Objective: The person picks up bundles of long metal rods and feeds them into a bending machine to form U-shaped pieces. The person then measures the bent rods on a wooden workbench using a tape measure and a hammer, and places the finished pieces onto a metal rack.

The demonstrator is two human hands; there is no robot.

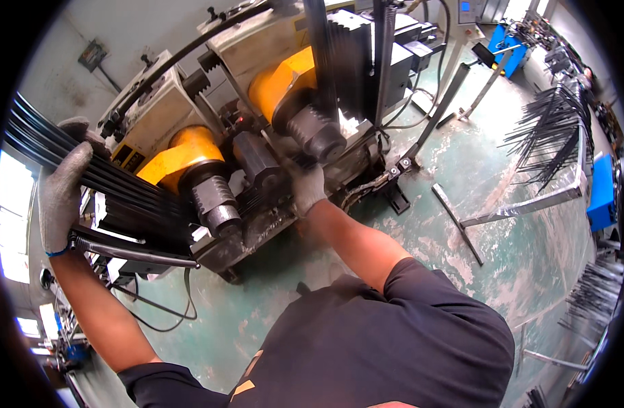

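Observation:
My left hand [66, 194], in a grey glove, is closed round a bundle of long thin black rods [118, 178]. Its thumb lies on the near side and the fingertips show beyond the bundle. The rods slope from the far left down toward the machine's left dark ridged roller [213, 200]. My right hand [309, 190], also gloved, reaches in below the right ridged roller [315, 132], next to a dark hexagonal block [256, 162]. Its fingers are hidden and blurred among the machine parts, so what they touch cannot be made out.
Yellow housings [186, 155] carry the rollers on a beige machine body [152, 105]. A curved metal bar [135, 251] sticks out below my left hand. Black cables [169, 319] hang at the left. Rods [550, 132] lie on a metal rack [529, 207] at the right.

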